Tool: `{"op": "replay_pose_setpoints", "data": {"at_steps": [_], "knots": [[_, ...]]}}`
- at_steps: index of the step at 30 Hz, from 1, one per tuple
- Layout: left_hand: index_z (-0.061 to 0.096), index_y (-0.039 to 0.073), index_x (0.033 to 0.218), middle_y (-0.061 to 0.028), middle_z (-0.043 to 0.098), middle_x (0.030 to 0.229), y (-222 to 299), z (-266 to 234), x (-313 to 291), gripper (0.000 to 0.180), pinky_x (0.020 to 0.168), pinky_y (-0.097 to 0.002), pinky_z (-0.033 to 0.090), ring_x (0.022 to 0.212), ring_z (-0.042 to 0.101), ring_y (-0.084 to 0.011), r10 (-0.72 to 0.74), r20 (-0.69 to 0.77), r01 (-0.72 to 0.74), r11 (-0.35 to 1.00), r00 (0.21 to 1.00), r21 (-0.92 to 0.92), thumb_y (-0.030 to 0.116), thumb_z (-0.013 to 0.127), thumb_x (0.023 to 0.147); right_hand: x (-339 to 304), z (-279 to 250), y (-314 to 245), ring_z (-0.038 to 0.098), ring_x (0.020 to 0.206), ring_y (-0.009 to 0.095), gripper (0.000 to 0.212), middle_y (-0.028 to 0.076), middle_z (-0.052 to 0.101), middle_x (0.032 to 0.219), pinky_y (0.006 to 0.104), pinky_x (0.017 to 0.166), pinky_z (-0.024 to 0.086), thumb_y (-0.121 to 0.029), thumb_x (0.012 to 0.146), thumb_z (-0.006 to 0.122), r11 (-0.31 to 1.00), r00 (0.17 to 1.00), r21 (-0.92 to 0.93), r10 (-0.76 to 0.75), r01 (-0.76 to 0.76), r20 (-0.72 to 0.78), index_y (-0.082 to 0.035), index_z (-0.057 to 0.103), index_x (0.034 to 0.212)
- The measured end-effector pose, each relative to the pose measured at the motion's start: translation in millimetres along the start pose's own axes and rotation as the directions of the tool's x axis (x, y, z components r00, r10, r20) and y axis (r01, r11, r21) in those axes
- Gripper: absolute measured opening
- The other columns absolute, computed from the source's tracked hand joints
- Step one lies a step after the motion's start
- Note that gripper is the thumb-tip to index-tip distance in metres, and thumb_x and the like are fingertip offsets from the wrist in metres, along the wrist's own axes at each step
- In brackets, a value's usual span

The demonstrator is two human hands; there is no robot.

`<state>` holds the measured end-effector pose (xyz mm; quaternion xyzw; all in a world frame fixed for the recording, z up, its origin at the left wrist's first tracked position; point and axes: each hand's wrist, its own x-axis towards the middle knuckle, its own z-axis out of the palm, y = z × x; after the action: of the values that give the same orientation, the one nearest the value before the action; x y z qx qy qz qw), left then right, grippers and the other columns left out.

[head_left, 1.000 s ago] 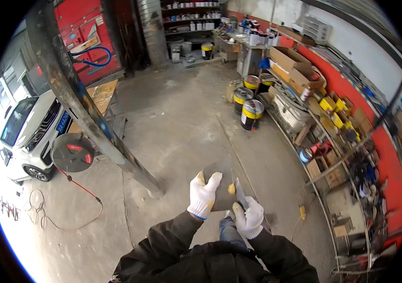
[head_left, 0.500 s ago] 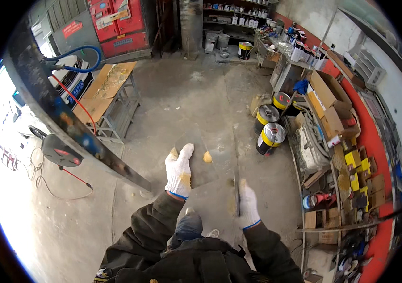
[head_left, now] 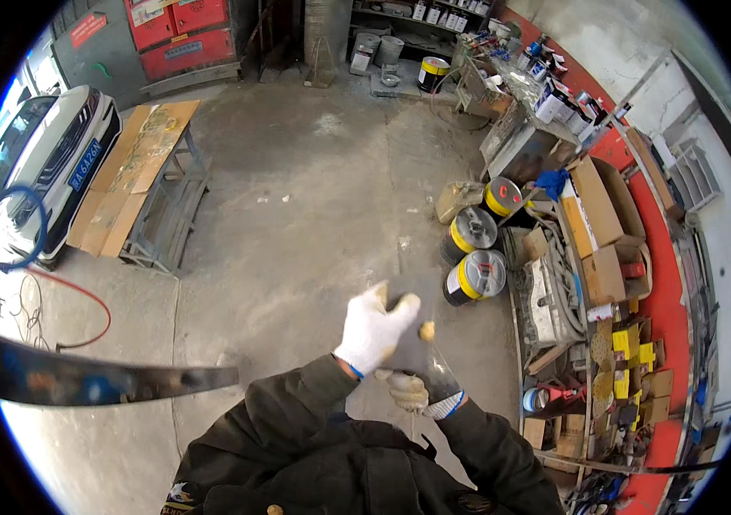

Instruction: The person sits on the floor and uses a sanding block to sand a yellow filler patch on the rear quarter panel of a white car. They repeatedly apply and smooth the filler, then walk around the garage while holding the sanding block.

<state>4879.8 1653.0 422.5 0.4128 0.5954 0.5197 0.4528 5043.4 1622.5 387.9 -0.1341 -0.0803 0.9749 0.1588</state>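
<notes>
My left hand [head_left: 374,330], in a white knitted glove with yellowish stains, grips the left side of a thin, greyish see-through plate [head_left: 413,354]. A small tan lump of putty [head_left: 426,330] sits on that plate, just right of my left fingertips. My right hand [head_left: 406,390], gloved the same way, is curled closed just below and close against the plate. A thin flat blade in its grip is mostly hidden here by the plate and the fingers. Both hands are close together in front of my chest.
Black-and-yellow metal drums [head_left: 475,276] stand ahead to the right, beside a shelf with cardboard boxes [head_left: 593,206]. A cardboard-topped bench [head_left: 138,159] and a white car [head_left: 52,159] are at the left. A dark metal post [head_left: 117,384] juts in from the left; cans crowd a far-right workbench [head_left: 511,94].
My right hand has come in from the right and turned, now against the plate. My left hand has moved right and up with the plate. The view has shifted, swinging the post downward.
</notes>
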Motion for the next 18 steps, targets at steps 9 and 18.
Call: {"op": "replay_pose_setpoints", "data": {"at_steps": [9,18], "knots": [[0.066,-0.005,0.104,-0.0077,0.071,0.093,28.7,-35.5,180.8,0.027,0.070,-0.0276,0.051,0.082,0.061,-0.0096,-0.065,0.003,0.064,0.976,0.998,-0.209,0.018,0.069,0.091,113.9,-79.6,-138.0,0.063,0.080,0.013,0.039,0.004,0.063,0.100,0.0271,0.066,0.054,-0.032,0.102,0.054,0.966,0.983,-0.253,-0.003,0.050,0.183,-0.004,0.054,0.130],[0.066,-0.001,0.096,0.0000,0.066,0.089,40.5,-9.0,366.6,0.013,0.066,-0.0244,0.047,0.077,0.057,-0.0070,-0.057,-0.229,-0.077,0.839,0.972,-0.539,0.011,0.067,0.092,232.7,-39.4,-355.6,0.057,0.080,0.015,0.038,0.006,0.063,0.090,0.0300,0.071,0.048,-0.042,0.099,0.058,0.655,0.318,-0.706,-0.752,0.268,-0.577,-0.004,0.063,0.099]]}}
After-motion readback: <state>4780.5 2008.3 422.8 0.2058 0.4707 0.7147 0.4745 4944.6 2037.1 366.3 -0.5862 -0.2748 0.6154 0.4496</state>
